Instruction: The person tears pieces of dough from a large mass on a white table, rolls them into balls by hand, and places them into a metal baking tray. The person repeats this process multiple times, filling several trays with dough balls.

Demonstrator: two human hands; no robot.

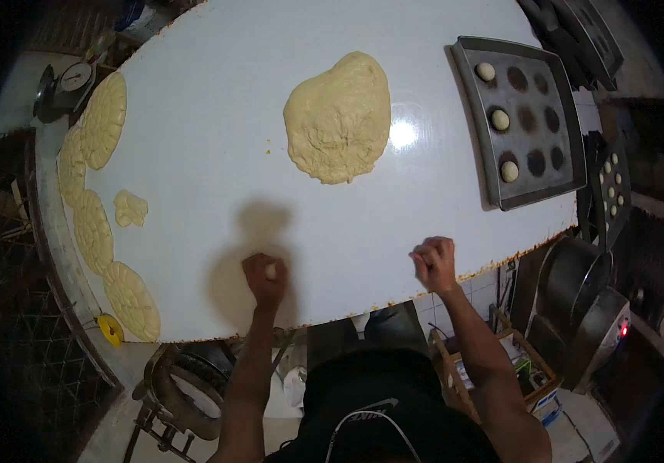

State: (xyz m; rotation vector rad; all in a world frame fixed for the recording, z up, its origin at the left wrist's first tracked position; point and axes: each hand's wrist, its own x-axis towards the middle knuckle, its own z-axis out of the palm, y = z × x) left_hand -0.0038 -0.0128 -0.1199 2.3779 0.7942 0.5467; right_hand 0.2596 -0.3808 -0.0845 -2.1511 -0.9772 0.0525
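Note:
My left hand (261, 278) is curled over the white table near its front edge, and a small dough ball (271, 272) shows between its fingers and palm. My right hand (434, 262) is farther right near the same edge, its fingers bent inward; whatever is under them is hidden. Beyond both hands lies a large, flat mass of pale dough (340, 119). A small, irregular dough scrap (130, 209) rests to the left. On the right, a square metal baking tray (529, 127) has three dough balls in its left column, the nearest one (509, 171) included.
Several scored dough discs (104, 119) line the table's left edge. Behind them stands a dial scale (76, 77). A yellow round object (109, 329) is at the front left corner. Another tray with dough balls (613, 189) sits beyond the right edge, above a metal machine (579, 297).

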